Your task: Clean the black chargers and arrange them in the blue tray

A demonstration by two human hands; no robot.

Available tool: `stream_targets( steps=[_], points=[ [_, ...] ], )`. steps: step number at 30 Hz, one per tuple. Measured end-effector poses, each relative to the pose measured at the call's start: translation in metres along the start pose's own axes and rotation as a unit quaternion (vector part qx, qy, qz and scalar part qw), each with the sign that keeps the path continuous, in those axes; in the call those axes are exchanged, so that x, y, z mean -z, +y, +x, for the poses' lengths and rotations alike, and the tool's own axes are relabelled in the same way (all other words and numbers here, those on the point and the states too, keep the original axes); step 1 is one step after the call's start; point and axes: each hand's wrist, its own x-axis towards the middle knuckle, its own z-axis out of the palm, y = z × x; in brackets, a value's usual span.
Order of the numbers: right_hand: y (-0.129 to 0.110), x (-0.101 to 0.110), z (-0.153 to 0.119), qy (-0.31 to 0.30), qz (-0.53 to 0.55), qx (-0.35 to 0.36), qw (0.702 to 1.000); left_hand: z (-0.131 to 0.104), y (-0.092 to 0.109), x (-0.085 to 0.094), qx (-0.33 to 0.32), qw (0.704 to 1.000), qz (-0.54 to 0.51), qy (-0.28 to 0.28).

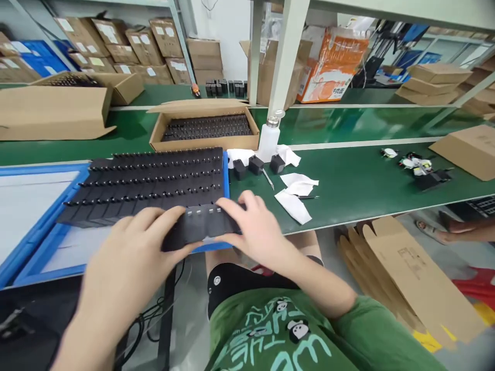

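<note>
Between my two hands is a short row of black plug adapters (201, 226), pressed side by side, with small metal contacts along the top edge. My left hand (135, 257) grips its left end, thumb below and fingers above. At the right end, my right hand (257, 232) pinches it the same way. Just beyond, several rows of similar black adapters (154, 178) with metal pins up stand in a blue-rimmed tray (226, 178). The held row is over the tray's near right part; whether it touches the tray cannot be made out.
A cardboard box (255, 136) full of black parts stands behind the tray. Right of it are a white pump bottle (268, 139), loose black adapters (255, 165), white wipes (294, 203) and a thin metal tool (267, 179). Flattened cartons (417, 278) lean below the bench's right side.
</note>
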Motion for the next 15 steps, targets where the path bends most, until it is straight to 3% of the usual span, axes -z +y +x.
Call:
stream_targets(
  steps=[2, 4, 7, 11, 13, 15],
  points=[
    [0.043, 0.017, -0.022, -0.019, 0.030, -0.021, 0.999, 0.016, 0.049, -0.013, 0.000, 0.999, -0.007, -0.045],
    [0.088, 0.024, -0.036, -0.041, 0.037, -0.051, 0.997, 0.035, 0.090, -0.041, 0.008, 0.993, -0.043, -0.110],
    [0.140, 0.024, -0.039, -0.056, 0.013, -0.092, 0.994, 0.064, 0.124, -0.090, 0.011, 0.985, -0.075, -0.155],
    [0.172, 0.023, -0.019, -0.068, 0.009, -0.106, 0.992, 0.094, 0.122, -0.132, -0.011, 0.974, -0.107, -0.198],
    [0.178, 0.023, -0.009, -0.077, 0.023, -0.096, 0.992, 0.100, 0.112, -0.137, -0.026, 0.969, -0.121, -0.216],
    [0.177, 0.025, -0.007, -0.075, 0.027, -0.092, 0.993, 0.099, 0.105, -0.130, -0.040, 0.965, -0.137, -0.220]
  ],
)
